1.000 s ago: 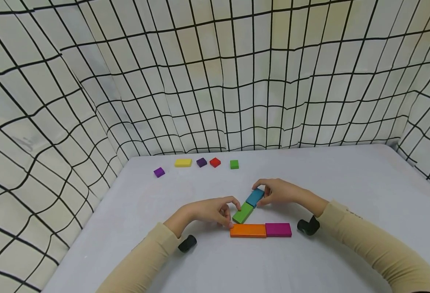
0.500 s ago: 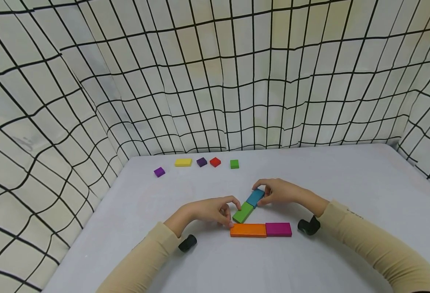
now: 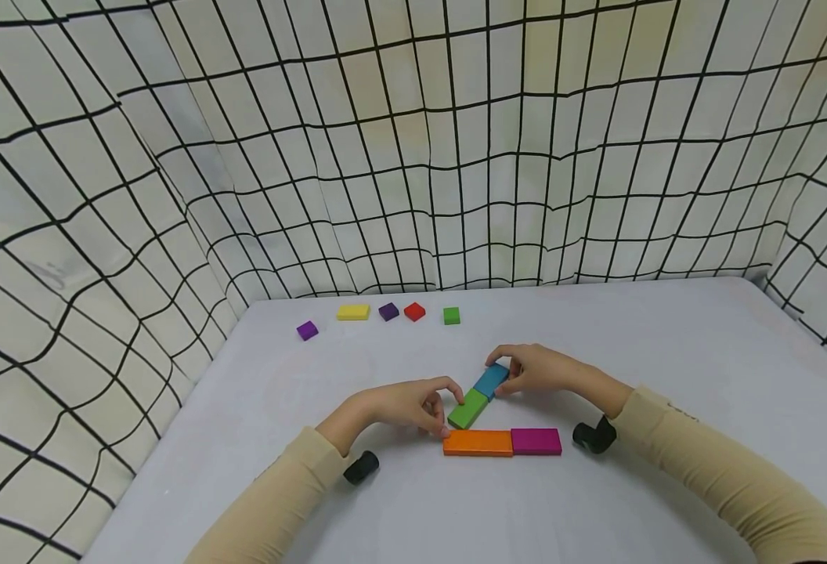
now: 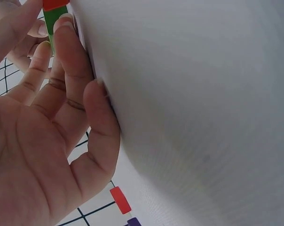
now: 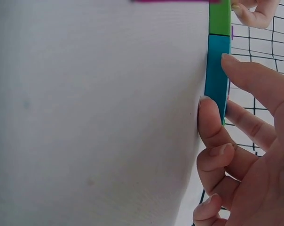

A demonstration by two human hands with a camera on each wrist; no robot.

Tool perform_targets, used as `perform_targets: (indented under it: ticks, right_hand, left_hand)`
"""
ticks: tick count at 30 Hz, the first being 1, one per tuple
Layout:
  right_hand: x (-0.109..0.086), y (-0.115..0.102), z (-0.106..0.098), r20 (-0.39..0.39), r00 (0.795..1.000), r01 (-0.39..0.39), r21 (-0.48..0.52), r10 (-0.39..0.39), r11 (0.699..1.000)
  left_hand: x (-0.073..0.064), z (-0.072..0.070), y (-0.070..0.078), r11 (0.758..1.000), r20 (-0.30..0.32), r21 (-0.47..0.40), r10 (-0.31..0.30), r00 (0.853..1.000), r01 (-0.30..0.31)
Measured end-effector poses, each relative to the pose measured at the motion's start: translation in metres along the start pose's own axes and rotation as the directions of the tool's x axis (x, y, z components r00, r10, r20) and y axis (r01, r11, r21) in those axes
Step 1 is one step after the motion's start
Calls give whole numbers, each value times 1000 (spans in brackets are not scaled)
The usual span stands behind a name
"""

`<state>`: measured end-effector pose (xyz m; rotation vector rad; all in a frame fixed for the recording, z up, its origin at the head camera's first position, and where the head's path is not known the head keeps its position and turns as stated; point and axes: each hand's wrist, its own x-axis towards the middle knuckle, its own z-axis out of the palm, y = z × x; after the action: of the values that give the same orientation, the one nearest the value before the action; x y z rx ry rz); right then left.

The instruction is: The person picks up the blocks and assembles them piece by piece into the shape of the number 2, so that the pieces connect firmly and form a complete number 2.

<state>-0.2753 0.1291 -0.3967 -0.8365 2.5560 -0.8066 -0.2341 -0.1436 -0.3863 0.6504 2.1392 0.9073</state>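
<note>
My left hand (image 3: 402,407) lays its index fingertip on the green block (image 3: 467,410), and its thumb tip is right at the left end of the orange block (image 3: 477,444). In the left wrist view, fingertips reach the green block (image 4: 56,21) beside the orange one. My right hand (image 3: 542,368) pinches the blue block (image 3: 487,383) between thumb and fingers. Blue and green meet end to end in a slanted row, seen closely in the right wrist view. A magenta block (image 3: 536,442) adjoins the orange one's right end, forming a straight row below the slanted one.
Along the far edge of the white table (image 3: 667,352) lie a yellow block (image 3: 353,312), a dark purple one (image 3: 388,312), a red one (image 3: 415,312) and a small green one (image 3: 452,316). A purple block (image 3: 307,330) sits nearer. Black netting (image 3: 484,180) surrounds the table.
</note>
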Motion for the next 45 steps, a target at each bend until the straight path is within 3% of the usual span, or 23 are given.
perform_targets:
  ticks: [24,45]
  right_hand:
    - [-1,4,-11,6,1000,2,-13,-2,1000]
    - [15,13,-35,-174,984,60,62,-48,996]
  left_hand:
    - [-3,-3,1,999,-23,33,3,1000,-2]
    - [1,-1,-3,1000,-10,12,-5,1000,5]
